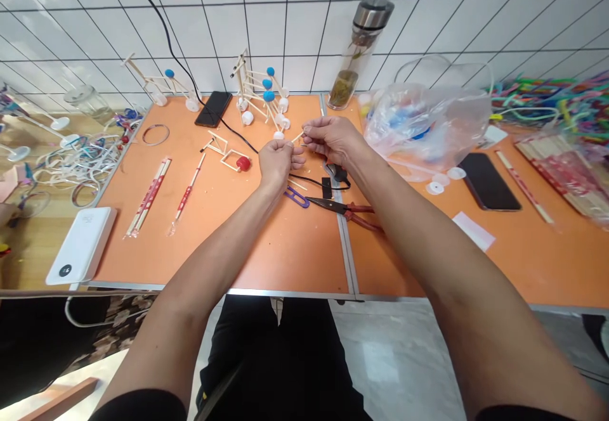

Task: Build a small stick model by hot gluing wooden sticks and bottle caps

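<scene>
My right hand (330, 139) is closed in a pinch on a short piece of thin wooden stick (297, 137). The stick's lower end meets the fingertips of my left hand (278, 162), which are pressed together around it. Just beyond my hands stand small stick frames with blue balls (269, 84) and white wheels (247, 117). Left of my left hand lies a small stick frame (219, 147) with a red ball (243, 163). Below my hands are a purple loop-shaped piece (297, 198) and red-handled pliers (342, 209).
Wrapped chopsticks (151, 196) and a white power bank (83, 245) lie left. A black phone (214, 109) and tea bottle (356, 53) are near the tiled wall. At right are a plastic bag (428, 123), another phone (490, 181) and chopstick packs (564, 170). A cable crosses the table.
</scene>
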`<state>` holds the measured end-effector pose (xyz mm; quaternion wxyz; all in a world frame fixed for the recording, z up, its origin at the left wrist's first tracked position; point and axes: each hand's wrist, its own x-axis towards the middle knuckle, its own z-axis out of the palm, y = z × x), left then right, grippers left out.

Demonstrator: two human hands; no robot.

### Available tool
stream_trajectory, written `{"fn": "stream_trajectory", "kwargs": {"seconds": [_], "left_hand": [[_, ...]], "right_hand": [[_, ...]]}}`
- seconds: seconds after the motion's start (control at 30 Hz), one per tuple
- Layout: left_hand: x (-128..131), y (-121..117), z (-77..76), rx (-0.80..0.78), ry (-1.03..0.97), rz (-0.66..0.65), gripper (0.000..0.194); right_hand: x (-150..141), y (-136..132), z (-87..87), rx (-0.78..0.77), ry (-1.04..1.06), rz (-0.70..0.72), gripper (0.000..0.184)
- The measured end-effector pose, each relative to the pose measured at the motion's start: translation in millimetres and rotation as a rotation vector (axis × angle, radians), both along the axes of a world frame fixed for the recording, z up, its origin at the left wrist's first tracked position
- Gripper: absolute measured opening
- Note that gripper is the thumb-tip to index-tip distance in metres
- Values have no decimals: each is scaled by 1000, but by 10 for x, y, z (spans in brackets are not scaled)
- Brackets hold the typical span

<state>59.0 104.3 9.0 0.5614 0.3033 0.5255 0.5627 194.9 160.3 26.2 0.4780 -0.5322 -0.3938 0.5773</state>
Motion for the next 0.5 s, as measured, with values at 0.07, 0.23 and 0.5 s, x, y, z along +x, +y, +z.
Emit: {"fn": "stream_trajectory", "kwargs": {"seconds": [0.07,0.23,0.5], "left_hand": [[-23,14,-22,-36,-39,13,11],[-81,39,-34,-140,-133,32,45],[-98,99,-41,-188,-170,-27,62]], "right_hand": [[-21,110,-7,11,-50,-30,21],[-89,447,-64,43,-203,-56,27],[-81,832,-95,80,-410,52,31]]}}
